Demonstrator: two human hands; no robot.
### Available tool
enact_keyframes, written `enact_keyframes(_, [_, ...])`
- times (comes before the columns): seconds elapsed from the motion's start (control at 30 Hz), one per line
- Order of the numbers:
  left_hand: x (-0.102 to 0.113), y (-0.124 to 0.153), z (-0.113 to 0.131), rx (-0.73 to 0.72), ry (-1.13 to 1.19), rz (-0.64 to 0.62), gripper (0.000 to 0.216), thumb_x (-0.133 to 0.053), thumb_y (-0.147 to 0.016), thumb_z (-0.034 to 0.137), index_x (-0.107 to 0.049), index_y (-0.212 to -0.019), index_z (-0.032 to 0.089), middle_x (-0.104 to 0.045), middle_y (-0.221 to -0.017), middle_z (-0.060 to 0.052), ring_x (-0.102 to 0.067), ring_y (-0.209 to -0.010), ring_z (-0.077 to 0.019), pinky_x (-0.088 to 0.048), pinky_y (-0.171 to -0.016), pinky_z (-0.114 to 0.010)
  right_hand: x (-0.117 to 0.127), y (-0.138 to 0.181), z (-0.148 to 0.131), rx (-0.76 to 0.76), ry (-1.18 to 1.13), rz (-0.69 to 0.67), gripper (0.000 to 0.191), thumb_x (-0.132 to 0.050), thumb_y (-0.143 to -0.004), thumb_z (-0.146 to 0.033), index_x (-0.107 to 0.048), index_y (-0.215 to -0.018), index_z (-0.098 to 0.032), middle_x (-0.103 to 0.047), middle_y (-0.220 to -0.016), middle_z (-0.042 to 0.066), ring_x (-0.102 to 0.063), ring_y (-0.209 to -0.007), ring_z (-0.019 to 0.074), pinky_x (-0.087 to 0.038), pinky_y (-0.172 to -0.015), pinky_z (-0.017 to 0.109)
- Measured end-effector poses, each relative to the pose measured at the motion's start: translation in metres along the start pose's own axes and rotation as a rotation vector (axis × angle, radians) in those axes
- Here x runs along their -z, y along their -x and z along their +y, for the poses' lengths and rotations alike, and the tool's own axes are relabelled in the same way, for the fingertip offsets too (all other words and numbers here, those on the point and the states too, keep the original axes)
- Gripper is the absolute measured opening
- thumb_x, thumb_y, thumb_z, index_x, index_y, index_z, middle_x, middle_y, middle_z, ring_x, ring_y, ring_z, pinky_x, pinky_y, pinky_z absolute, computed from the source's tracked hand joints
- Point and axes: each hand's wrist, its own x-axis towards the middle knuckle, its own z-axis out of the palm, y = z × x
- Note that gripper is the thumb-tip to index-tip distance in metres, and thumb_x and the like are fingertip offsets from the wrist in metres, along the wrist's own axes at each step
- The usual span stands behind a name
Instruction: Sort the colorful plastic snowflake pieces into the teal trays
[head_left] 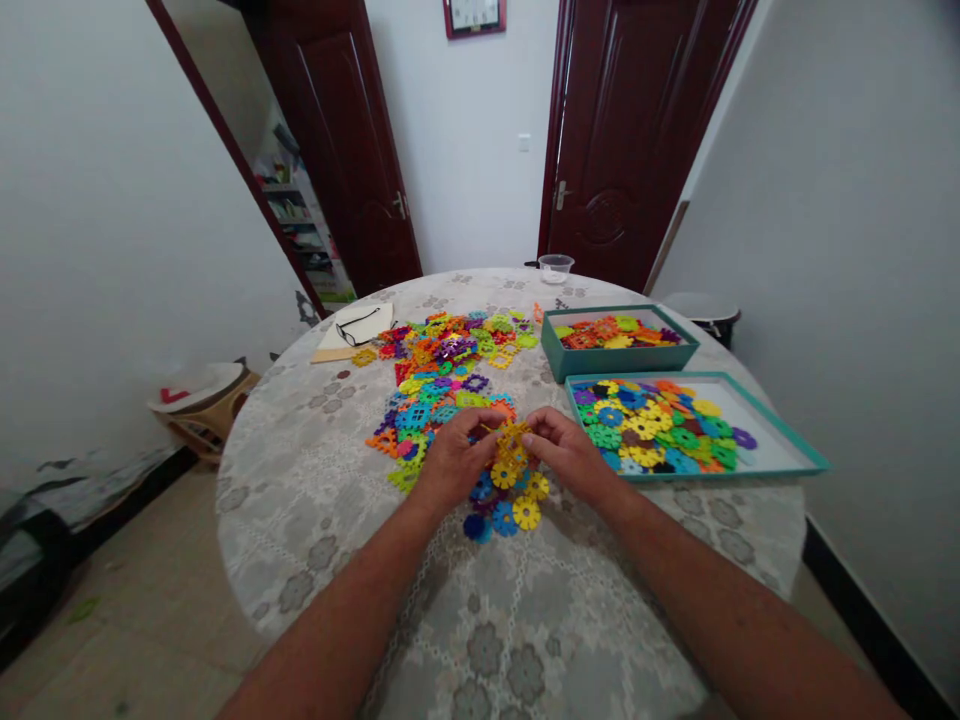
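Observation:
Between my two hands is a cluster of yellow plastic interlocking pieces [513,440]. My left hand [459,455] is closed, its thumb and fingers pinching the cluster's left side. From the other side my right hand [566,450] pinches it with thumb and forefinger. How the pieces join is too small to make out. Just below the hands lie loose flower-shaped discs, among them a yellow disc [526,513] and a blue disc [504,518]. Beyond my left hand spreads a pile of mixed colourful pieces [442,350], some square and some round.
A green box [616,360] of pieces stands at the back right. Before it lies a shallow green-rimmed lid [780,455] full of flower discs. Eyeglasses [346,334] rest on a pad [330,352] at the left. A clear plastic bowl [556,266] sits at the table's [300,520] far edge.

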Motion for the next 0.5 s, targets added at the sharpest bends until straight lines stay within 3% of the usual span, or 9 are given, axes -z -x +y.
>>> enact_keyframes(0.13, [-0.004,0.004,-0.002,0.027,0.016,0.023,0.025,-0.061,-0.094,0.034,-0.07,-0.113,0.021,-0.074,-0.099,-0.004,-0.068,-0.08,-0.017,-0.058,-0.071,-0.03,0.003,-0.003,-0.003,-0.019,-0.031,0.039,0.029,-0.071,-0.08,-0.046,-0.057,-0.091,-0.024,-0.058,-0.072,-0.004,-0.055,-0.064,0.0147,-0.048,-0.059,0.027])
enact_keyframes(0.23, [-0.006,0.009,-0.005,-0.112,-0.183,0.078,0.028,-0.059,-0.097,0.036,-0.066,-0.12,0.021,-0.072,-0.108,-0.007,-0.068,-0.088,-0.0193,-0.057,-0.081,-0.035,0.006,-0.006,-0.003,0.034,-0.018,0.173,0.027,-0.07,-0.08,-0.045,-0.055,-0.089,-0.024,-0.056,-0.071,-0.004,-0.054,-0.064,0.0148,-0.046,-0.059,0.027])
enact_keyframes(0.37, [-0.011,0.015,-0.009,-0.384,-0.498,-0.117,0.025,-0.066,-0.093,0.035,-0.066,-0.115,0.024,-0.068,-0.112,-0.009,-0.063,-0.108,-0.0263,-0.051,-0.099,-0.044,0.012,-0.012,0.003,0.113,-0.003,0.325,0.034,-0.07,-0.081,-0.04,-0.06,-0.109,-0.023,-0.061,-0.083,-0.002,-0.058,-0.073,0.0158,-0.049,-0.064,0.027])
enact_keyframes(0.5, [-0.018,0.018,-0.011,-0.396,-0.71,-0.273,0.02,-0.072,-0.088,0.037,-0.068,-0.103,0.024,-0.064,-0.106,-0.009,-0.059,-0.105,-0.0286,-0.049,-0.094,-0.044,0.014,-0.015,0.008,0.109,0.041,0.311,0.041,-0.068,-0.084,-0.035,-0.063,-0.123,-0.024,-0.069,-0.104,0.003,-0.065,-0.091,0.0192,-0.055,-0.077,0.031])
